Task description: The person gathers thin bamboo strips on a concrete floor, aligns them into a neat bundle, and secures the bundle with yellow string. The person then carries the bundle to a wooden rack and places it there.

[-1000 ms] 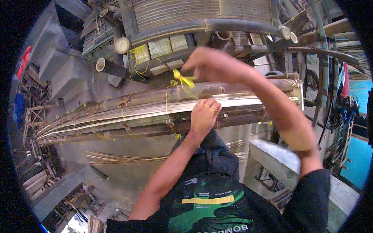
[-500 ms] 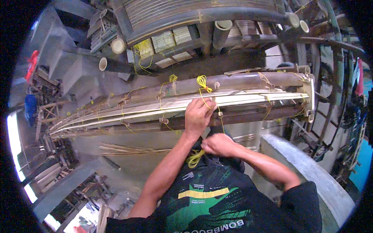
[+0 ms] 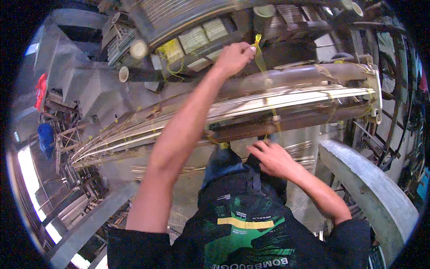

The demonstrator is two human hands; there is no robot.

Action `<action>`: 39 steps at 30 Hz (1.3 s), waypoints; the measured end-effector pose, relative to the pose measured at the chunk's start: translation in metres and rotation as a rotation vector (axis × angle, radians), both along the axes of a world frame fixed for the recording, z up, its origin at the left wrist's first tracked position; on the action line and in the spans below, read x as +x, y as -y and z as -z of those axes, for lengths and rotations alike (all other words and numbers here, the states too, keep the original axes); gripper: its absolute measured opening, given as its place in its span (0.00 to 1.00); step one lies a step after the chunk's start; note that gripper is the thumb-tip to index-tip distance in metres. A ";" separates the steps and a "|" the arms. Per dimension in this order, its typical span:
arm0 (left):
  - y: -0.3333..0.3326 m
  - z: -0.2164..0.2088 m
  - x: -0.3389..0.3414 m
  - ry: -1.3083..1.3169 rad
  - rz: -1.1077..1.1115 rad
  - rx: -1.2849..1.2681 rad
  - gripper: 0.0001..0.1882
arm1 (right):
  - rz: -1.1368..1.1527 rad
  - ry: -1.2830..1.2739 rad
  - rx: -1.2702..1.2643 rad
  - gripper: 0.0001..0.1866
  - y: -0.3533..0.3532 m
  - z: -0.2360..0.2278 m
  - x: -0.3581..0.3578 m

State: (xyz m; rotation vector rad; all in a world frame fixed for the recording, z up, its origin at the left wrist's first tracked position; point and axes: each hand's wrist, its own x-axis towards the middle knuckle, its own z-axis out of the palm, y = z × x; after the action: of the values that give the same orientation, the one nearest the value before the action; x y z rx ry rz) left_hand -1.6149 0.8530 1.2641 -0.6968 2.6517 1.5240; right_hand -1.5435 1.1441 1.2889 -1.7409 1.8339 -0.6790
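My left hand (image 3: 236, 58) is raised past the far pole of a long frame, its fingers closed on a bundle of yellow string (image 3: 257, 41). From that bundle a blurred length of string runs down toward the frame. Pale thin strips (image 3: 295, 99) lie lengthwise between the frame's two dark poles, with yellow string looped across them. On the near side of the frame, close to my body, is my right hand (image 3: 272, 158). Its fingers are somewhat spread and blurred, and nothing shows in them. A string end hangs just above its fingertips.
A bundle of thin sticks (image 3: 168, 170) lies on the floor under the frame. A grey bench-like slab (image 3: 358, 177) stands at the right. Beyond the frame is a large rack (image 3: 192, 40) with round pipe ends. A blue bundle (image 3: 45, 136) hangs at the left.
My left hand has gone from the strips up and away with a string bundle. My right hand has shifted slightly right and away from my body, and its fingers have opened. The view has shifted.
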 end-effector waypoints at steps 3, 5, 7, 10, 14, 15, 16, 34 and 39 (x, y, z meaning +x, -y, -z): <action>0.068 -0.045 0.069 -0.127 0.111 -0.350 0.18 | 0.350 1.125 0.171 0.35 0.003 -0.015 0.066; 0.087 -0.053 0.116 -0.208 0.050 -0.371 0.17 | 0.637 1.455 0.423 0.23 0.055 0.002 0.105; 0.079 -0.067 0.158 -0.298 0.011 -0.364 0.17 | 0.768 1.175 0.515 0.15 0.094 0.062 0.138; 0.043 -0.059 0.216 -0.267 0.106 -0.340 0.08 | 0.480 0.506 0.044 0.11 0.083 -0.008 0.121; -0.003 -0.036 0.255 -0.361 -0.070 -0.345 0.09 | 0.283 0.259 0.056 0.09 0.146 -0.176 0.058; -0.002 -0.038 0.258 -0.356 -0.083 -0.363 0.08 | 0.196 0.272 -0.022 0.09 0.167 -0.188 0.060; -0.001 -0.040 0.258 -0.359 -0.091 -0.373 0.08 | 0.585 0.349 -0.075 0.09 0.180 -0.168 0.082; -0.020 -0.019 0.249 -0.425 -0.204 -0.511 0.08 | 0.085 -0.016 -0.060 0.11 0.308 -0.101 0.011; -0.022 -0.029 0.227 -0.400 -0.144 -0.562 0.06 | 0.489 0.315 0.135 0.19 0.305 0.058 -0.062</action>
State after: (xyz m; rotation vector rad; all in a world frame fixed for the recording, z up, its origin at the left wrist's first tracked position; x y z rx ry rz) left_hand -1.3878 0.8747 1.2928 -0.6589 3.4599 1.0141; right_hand -1.6056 0.8391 1.2313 -1.0307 2.0297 -0.9306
